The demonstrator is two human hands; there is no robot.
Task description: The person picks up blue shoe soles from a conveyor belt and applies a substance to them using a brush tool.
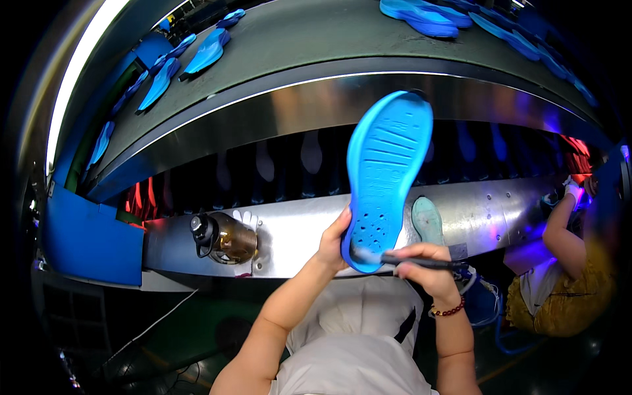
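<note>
A bright blue shoe sole [388, 155] is raised in front of me, toe end up, its inner face with grooves and small holes turned to me. My left hand [334, 242] grips its left edge near the heel, fingers partly hidden behind. Between the fingers of my right hand [428, 266] is a brush [421, 262] with a black handle. Its pale, blurred bristles lie at the heel of the sole, seemingly touching it. Just right of the sole, a pale green sole-shaped piece [428, 220] rests on the metal ledge.
A metal ledge [296, 227] runs before me, holding a brown bottle [230, 240] with a dark lid and a white glove [247, 217]. Beyond, a dark conveyor belt [289, 39] carries several blue soles [207, 51]. Red-lit slots flank the ledge. Another person's arm [563, 230] reaches in at right.
</note>
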